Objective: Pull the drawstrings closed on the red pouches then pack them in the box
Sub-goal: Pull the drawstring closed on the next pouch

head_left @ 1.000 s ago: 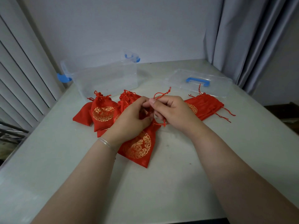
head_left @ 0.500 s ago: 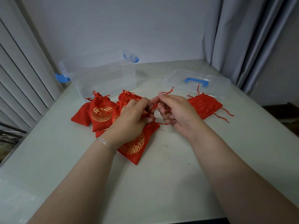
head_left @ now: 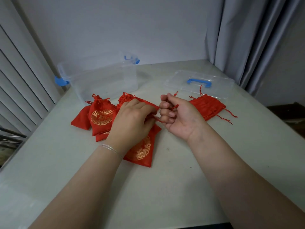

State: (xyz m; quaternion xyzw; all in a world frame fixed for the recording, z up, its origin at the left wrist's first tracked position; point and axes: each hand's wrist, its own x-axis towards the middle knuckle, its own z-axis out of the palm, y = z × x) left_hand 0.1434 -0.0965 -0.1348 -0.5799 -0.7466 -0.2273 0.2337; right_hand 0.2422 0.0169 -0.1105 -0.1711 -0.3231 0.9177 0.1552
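On the pale table, the left hand hid the pouch mouth it gripped; the right hand pinched the drawstring.

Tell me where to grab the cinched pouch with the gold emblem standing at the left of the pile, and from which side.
Take the cinched pouch by its gathered neck, pinching just under the ruffled top, and come from above. The neck is its narrowest part and points up and away from the person, with nothing over it. Its lower body leans on other pouches, and the left hand crowds its right side.

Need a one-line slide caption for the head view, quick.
Left hand pins a red pouch while right hand pulls its drawstring.
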